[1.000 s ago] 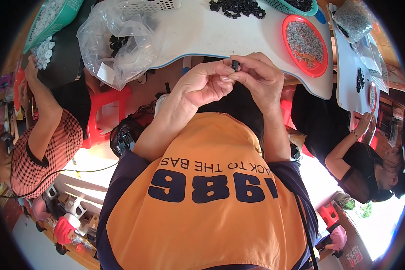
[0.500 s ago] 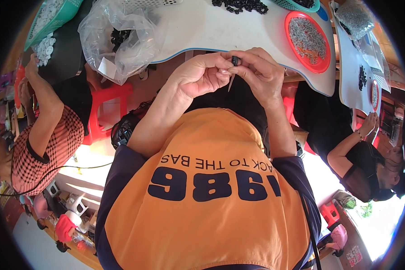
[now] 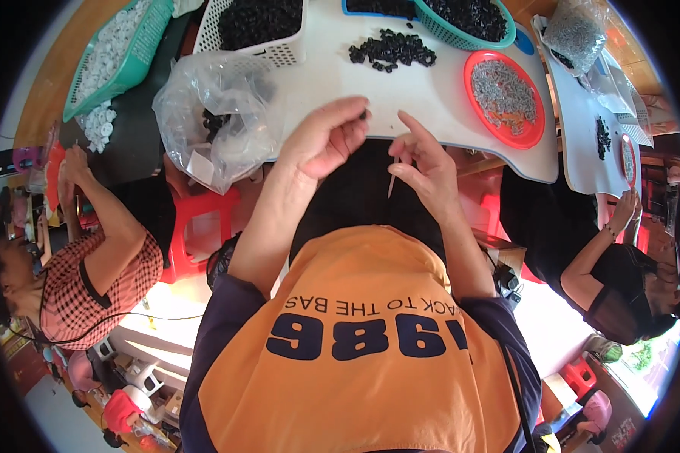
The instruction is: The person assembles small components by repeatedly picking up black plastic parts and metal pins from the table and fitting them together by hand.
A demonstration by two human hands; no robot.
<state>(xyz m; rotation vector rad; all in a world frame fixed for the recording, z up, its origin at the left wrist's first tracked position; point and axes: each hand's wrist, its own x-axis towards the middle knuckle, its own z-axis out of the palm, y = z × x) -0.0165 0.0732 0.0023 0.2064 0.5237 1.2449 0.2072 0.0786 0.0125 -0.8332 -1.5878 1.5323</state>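
My left hand (image 3: pixel 326 140) is raised over the table's near edge, pinching a small black part (image 3: pixel 364 115) that mostly hides between its fingertips. To its right, my right hand (image 3: pixel 428 167) has the index finger stretched away, while a thin pale pointed stick (image 3: pixel 391 181) hangs from its grip. A gap separates the two hands. Beyond them, a loose pile of small black parts (image 3: pixel 393 51) lies on the white table (image 3: pixel 332 79). A red plate (image 3: pixel 539 113) full of small grey metal pieces sits right of my right hand.
A clear plastic bag (image 3: pixel 177 106) lies left of my left hand. Behind it stands a white basket (image 3: pixel 283 51) of black parts; a teal basket (image 3: pixel 499 39) stands at the far right. Co-workers sit on both sides, one in a checked shirt (image 3: pixel 113 272), another in dark clothing (image 3: pixel 619 279).
My hands were together at the black part and have moved apart. The left keeps a black part; the right keeps the stick. More of the table's far side shows.
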